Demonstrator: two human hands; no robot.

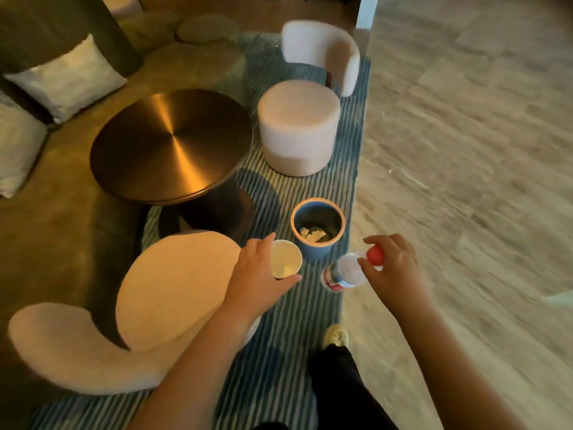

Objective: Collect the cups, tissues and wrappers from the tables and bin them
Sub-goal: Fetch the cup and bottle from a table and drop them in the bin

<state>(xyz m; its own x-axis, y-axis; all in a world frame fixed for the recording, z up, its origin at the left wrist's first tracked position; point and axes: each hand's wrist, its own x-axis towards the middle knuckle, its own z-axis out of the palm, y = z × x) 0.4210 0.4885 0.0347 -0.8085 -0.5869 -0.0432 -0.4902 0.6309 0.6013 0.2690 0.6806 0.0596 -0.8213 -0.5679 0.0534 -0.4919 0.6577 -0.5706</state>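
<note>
My left hand [259, 268] grips a white paper cup [285, 259], mouth up, just left of a small blue bin [317, 225] that stands on the striped rug. Crumpled white tissue lies at the bottom of the bin. My right hand [390, 262] holds a clear plastic bottle [344, 273] by its red cap, the bottle tilted down and left, to the right of and below the bin. Both hands hover close in front of the bin.
A round bronze table [172, 144] stands left of the bin. A white stool [299, 128] and white chair [322, 54] are behind it, another white chair [148, 305] at the near left. A sofa with cushions [65, 79] is far left; pale stone floor [465, 150] right.
</note>
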